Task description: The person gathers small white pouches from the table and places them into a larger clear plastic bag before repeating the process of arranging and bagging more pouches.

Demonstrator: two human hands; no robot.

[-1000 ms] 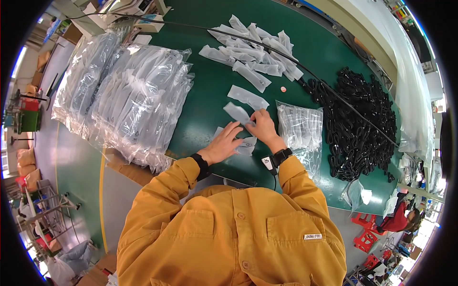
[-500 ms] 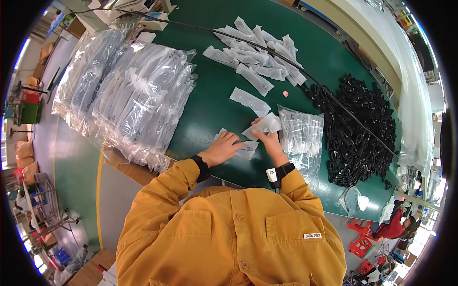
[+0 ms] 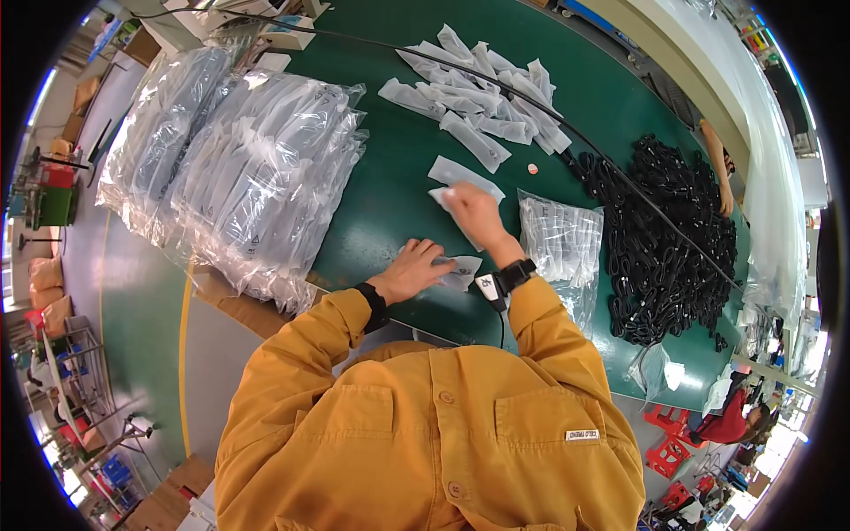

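Seen from above, on a dark green worktable (image 3: 398, 168); all places given from the small flat clear packet (image 3: 460, 270) near the table's front edge.

Left hand (image 3: 414, 270) pressed flat on that packet, fingers spread and extended, palm down, gripping nothing, merely pinning the packet's left end to the table; black cuff at the wrist, orange sleeve behind.

Right hand (image 3: 475, 212) just beyond the packet, fingers curled around a white-clear pouch (image 3: 445, 196), blurred, so the exact grip hard to make out; black wristwatch (image 3: 515, 274) immediately right of the packet, a small white tag (image 3: 488, 287) dangling below it.

Another flat pouch (image 3: 465, 173) a little farther out, past the right hand; a loose pile of similar small clear pouches (image 3: 482, 97) well beyond, toward the table's far side; a tiny pale round piece (image 3: 532, 168) beside that pile.

Right of the packet, a stack of clear bags (image 3: 560, 239); farther right, a big heap of black cable parts (image 3: 664, 239), a thin black cord (image 3: 496, 75) crossing above it.

Left of the packet, well apart, large bundles of filled clear plastic bags (image 3: 257, 168) overhanging the table's edge.
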